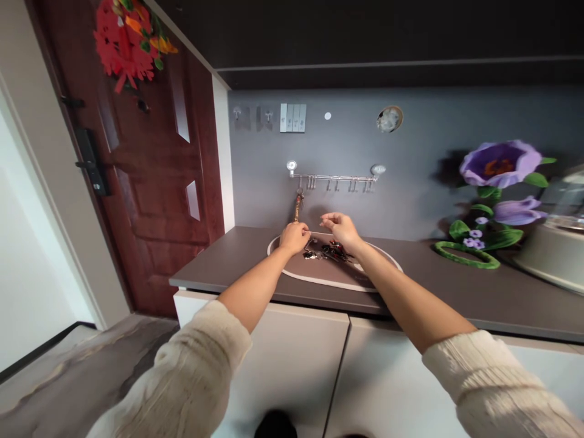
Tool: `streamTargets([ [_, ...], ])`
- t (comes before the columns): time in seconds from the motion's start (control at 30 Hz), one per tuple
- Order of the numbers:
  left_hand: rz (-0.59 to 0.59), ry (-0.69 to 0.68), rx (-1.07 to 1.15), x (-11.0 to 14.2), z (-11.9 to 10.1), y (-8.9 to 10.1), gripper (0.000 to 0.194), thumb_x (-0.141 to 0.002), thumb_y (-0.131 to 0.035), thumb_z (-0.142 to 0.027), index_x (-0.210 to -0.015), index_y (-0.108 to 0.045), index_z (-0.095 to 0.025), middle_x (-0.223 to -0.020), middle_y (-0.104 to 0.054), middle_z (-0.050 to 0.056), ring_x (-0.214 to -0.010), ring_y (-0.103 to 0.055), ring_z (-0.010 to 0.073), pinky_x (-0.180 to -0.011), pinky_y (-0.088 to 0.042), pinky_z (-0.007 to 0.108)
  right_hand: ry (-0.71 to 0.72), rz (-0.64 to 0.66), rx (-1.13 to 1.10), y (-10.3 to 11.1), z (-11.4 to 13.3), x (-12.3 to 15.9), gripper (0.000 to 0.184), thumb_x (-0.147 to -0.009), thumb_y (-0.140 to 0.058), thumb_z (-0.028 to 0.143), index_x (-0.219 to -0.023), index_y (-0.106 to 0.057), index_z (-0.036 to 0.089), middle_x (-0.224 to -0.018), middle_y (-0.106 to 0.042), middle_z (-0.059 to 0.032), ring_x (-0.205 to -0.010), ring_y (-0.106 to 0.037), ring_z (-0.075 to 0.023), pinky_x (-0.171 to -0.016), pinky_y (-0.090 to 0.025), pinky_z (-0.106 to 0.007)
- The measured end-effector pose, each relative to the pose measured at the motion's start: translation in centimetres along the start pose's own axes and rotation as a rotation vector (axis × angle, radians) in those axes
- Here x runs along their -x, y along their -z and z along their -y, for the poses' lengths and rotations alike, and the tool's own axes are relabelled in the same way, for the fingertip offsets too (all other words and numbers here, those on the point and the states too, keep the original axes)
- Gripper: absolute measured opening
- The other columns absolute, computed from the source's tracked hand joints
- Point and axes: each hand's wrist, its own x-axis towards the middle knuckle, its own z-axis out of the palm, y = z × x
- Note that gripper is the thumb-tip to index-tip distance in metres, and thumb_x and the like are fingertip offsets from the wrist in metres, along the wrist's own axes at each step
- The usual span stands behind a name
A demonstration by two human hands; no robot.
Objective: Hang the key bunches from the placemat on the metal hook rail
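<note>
An oval tray [385, 260] with a pale rim lies on the brown counter and holds several keys and keyrings [329, 251]. My left hand [294, 236] hovers over the tray's left end, fingers curled in a pinch on something I cannot make out. My right hand [341, 228] hangs above the pile of keys with its fingers loosely spread and holds nothing I can see. Behind the hands, a metal hook rail [335, 177] is fixed to the grey wall, and one key on a brownish strap [297, 207] hangs from its left end.
A dark red door [146, 170] with a red ornament stands at the left. Purple flower decorations [497, 194] and a metal pot [554, 249] sit on the counter's right side. Light switches [292, 117] are on the wall. White cabinet doors [296, 359] lie below the counter.
</note>
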Motion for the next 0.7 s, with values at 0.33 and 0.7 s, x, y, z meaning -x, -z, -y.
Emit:
streamTargets([
  [0.33,0.26,0.013,-0.169,0.2,1.0,-0.3,0.029,-0.074,-0.052,-0.037,-0.094,-0.066,-0.021,-0.095,-0.065,0.007,-0.086,-0.057,0.0201,-0.078,-0.04,0.028,0.167,0.166,0.646,0.7,-1.8,1.1,0.017,-0.072,-0.052,0.011,-0.082,-0.065,0.016,-0.074,-0.066,-0.004,-0.068,-0.058,-0.0125,-0.072,-0.042,-0.024],
  [0.7,0.278,-0.018,-0.223,-0.2,0.8,-0.2,0.027,-0.079,-0.045,-0.026,-0.096,-0.066,-0.02,-0.101,-0.065,0.007,-0.092,-0.057,0.0198,-0.081,-0.04,0.027,0.186,0.21,0.81,0.1,-1.6,1.3,0.023,-0.074,-0.05,0.012,-0.091,-0.065,0.015,-0.083,-0.067,-0.006,-0.078,-0.06,-0.0142,-0.074,-0.042,-0.023],
])
